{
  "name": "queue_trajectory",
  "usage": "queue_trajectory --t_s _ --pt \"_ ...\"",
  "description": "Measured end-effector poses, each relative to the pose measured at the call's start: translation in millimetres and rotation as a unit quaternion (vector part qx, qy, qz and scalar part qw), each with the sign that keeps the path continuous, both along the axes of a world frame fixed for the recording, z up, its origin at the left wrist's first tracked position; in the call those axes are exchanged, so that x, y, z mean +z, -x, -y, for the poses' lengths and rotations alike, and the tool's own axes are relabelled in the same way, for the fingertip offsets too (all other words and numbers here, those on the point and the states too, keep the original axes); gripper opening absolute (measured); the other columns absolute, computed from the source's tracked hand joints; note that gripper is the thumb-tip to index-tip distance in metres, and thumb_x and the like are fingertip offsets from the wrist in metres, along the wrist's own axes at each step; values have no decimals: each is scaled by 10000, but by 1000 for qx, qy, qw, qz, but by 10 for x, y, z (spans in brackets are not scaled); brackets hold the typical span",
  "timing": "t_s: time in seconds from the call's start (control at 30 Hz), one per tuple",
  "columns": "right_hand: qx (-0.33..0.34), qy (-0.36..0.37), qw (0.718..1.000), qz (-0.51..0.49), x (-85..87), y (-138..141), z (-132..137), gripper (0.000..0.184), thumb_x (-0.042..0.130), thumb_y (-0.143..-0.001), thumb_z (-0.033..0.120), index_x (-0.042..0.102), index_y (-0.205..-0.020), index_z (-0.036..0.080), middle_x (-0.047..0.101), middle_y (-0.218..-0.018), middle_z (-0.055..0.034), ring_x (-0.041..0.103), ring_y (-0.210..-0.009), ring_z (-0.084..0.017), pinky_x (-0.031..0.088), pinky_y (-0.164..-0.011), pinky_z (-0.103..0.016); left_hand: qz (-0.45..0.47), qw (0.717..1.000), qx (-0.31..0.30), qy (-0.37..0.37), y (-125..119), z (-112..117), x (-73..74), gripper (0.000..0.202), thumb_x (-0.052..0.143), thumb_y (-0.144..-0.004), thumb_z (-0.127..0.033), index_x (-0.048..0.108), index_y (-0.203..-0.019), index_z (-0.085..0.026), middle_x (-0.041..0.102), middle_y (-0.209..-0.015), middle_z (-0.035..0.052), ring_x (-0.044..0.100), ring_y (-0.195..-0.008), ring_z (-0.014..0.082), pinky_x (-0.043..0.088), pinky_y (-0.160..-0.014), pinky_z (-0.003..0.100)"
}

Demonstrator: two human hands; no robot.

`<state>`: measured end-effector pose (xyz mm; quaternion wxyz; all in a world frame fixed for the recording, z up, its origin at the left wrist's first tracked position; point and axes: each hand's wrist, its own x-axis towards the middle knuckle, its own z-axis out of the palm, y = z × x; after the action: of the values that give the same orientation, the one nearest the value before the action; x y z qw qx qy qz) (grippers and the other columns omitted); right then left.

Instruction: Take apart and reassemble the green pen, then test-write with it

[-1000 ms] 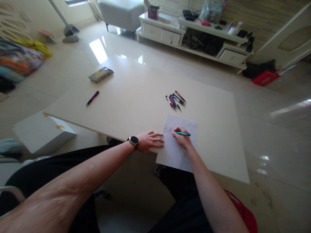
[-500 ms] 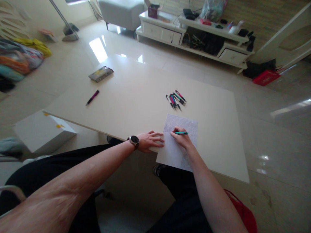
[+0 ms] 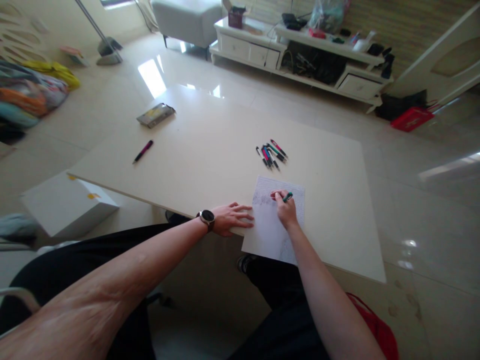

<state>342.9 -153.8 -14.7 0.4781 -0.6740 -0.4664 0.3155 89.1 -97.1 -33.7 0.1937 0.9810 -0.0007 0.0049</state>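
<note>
A green pen (image 3: 287,197) is gripped in my right hand (image 3: 285,210), which rests over the upper part of a sheet of paper (image 3: 264,235). Fine dark marks cover the top of the sheet and a patch near its lower right; its lower edge hangs past the table edge. My left hand (image 3: 230,219) lies on the table with fingers spread, the fingertips at the sheet's left edge. It holds nothing, and a dark watch (image 3: 206,216) is on that wrist. Just beyond the paper lies a cluster of several pens (image 3: 270,155).
The pale table (image 3: 210,155) also bears a purple pen (image 3: 143,151) and a grey packet (image 3: 156,115) on its left side. A white box (image 3: 67,202) stands under the left edge. Farther back are a low white cabinet (image 3: 247,52) and a grey stool (image 3: 187,20).
My right hand has shifted a little right and up over the paper, and the pen has turned from nearly level to tilted. My left hand stays in place.
</note>
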Motion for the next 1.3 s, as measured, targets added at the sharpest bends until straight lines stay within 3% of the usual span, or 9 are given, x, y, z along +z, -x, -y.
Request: queue_trajectory --t_s 0.1,0.27,0.43,0.6,0.73,0.83,1.07,1.17,1.3 --pt "17 16 999 -32 135 -32 17 372 572 -850 547 616 -912 183 603 -738 -13 532 -623 -147 425 -606 -278 -4 1000 4 8 -12 8 16 893 721 -662 -301 393 -1493 -327 463 -1525 50 239 -1486 332 313 -1104 519" --pt "65 37 997 -5 434 6 14 511 540 -832 635 615 -626 174 453 -566 14 424 -579 -130 350 -592 -280 -15 999 10 28 -30 9 3 999 717 -640 -286 293 -1543 -336 392 -1578 54 217 -1498 330 260 -1134 521" --pt "128 27 991 40 631 263 -136 485 520 -851 554 548 -540 184 479 -569 13 476 -618 -138 362 -651 -279 -9 999 4 30 -28 3 -10 967 713 -646 -287 326 -1532 -295 378 -1583 84 220 -1497 334 248 -1144 536" --pt "75 55 986 139 438 490 -322 366 484 -905 506 609 -755 196 514 -611 31 500 -611 -146 375 -628 -261 8 1000 13 27 -37 20 11 909 728 -637 -310 409 -1488 -289 452 -1519 101 290 -1465 324 251 -1160 519" --pt "27 55 964 258 180 502 -622 287 424 -906 232 650 -1072 166 673 -888 -63 617 -808 -182 458 -761 -281 26 999 1 37 -54 17 5 942 717 -635 -321 364 -1507 -267 389 -1570 98 290 -1473 306 216 -1184 521" --pt "3 45 948 315 88 480 -988 333 447 -832 108 664 -1083 131 666 -1058 -139 618 -949 -208 452 -897 -322 35 999 -6 41 -65 5 -16 943 700 -647 -342 345 -1514 -236 342 -1600 97 291 -1475 298 217 -1186 530" --pt "-27 62 916 395 141 491 -1643 268 470 -800 19 650 -969 122 640 -921 -159 569 -938 -243 420 -818 -374 43 999 -7 20 -86 27 -35 900 651 -710 -412 331 -1524 -201 300 -1621 83 273 -1489 266 267 -1184 525" --pt "12 40 902 430 222 700 -1832 281 450 -826 5 645 -1005 100 610 -1057 -236 522 -1070 -293 392 -865 -424 45 999 -9 3 -98 37 -14 858 653 -702 -343 374 -1507 -241 309 -1618 78 275 -1492 269 288 -1176 522" --pt "199 -3 874 444 253 1559 -2166 247 545 -801 16 681 -945 163 646 -1049 -146 537 -1065 -250 424 -927 -363 39 999 -12 7 -67 31 68 852 663 -707 -334 391 -1509 -244 338 -1600 102 255 -1501 290 272 -1180 541"
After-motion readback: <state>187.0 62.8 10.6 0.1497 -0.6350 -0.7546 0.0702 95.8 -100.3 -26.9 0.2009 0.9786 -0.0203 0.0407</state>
